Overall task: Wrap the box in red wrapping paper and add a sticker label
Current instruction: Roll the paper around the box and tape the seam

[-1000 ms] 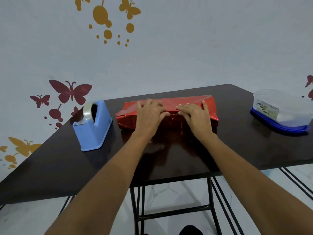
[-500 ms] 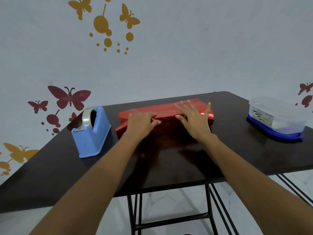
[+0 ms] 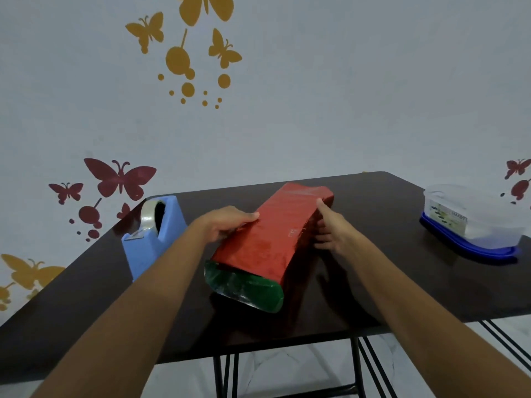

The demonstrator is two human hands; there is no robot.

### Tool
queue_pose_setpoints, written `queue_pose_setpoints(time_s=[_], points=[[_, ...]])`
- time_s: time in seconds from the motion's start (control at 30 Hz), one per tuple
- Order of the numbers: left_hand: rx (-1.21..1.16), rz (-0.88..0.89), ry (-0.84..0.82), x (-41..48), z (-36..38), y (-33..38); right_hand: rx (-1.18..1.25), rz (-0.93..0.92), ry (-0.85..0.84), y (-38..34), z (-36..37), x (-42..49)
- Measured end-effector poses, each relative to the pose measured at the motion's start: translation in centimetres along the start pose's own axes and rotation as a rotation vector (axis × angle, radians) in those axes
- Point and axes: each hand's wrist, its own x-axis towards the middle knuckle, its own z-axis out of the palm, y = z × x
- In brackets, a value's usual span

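The left hand (image 3: 227, 225) curls its fingers round the left side of the box (image 3: 267, 242), with one finger lying flat on top. The box lies slanted in the middle of the surface (image 3: 388, 282), with one end pointing at the person. Red paper (image 3: 293, 205) covers its top and sides. The near end (image 3: 247, 288) hangs open and shows a shiny green inside. The right hand (image 3: 333, 231) holds the right side, thumb up at the top edge and fingers bent against the side.

The paper looks slippery. If the hands let go too soon, the wrap could come loose, because no tape can be seen on it. The open end could get squashed or torn if it is pushed against the surface.

A blue tape holder (image 3: 155, 234) stands just beside the left arm, so the arm could bump it. A clear tub with a blue lid (image 3: 474, 222) sits well apart on the right. No sticker can be seen. Nothing lies between the hands and the tape holder.
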Motion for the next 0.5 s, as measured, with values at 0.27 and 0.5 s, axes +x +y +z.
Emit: queue_pose_setpoints(time_s=[0.27,0.5], points=[[-0.204,0.01,-0.046,-0.2,1.0,-0.4,-0.061,-0.064,-0.045,-0.1,2.4,0.2],[-0.586,0.591,0.187,-1.9,0.0,2.0,0.03,-0.658,-0.198,-5.4,2.8,-1.5]])
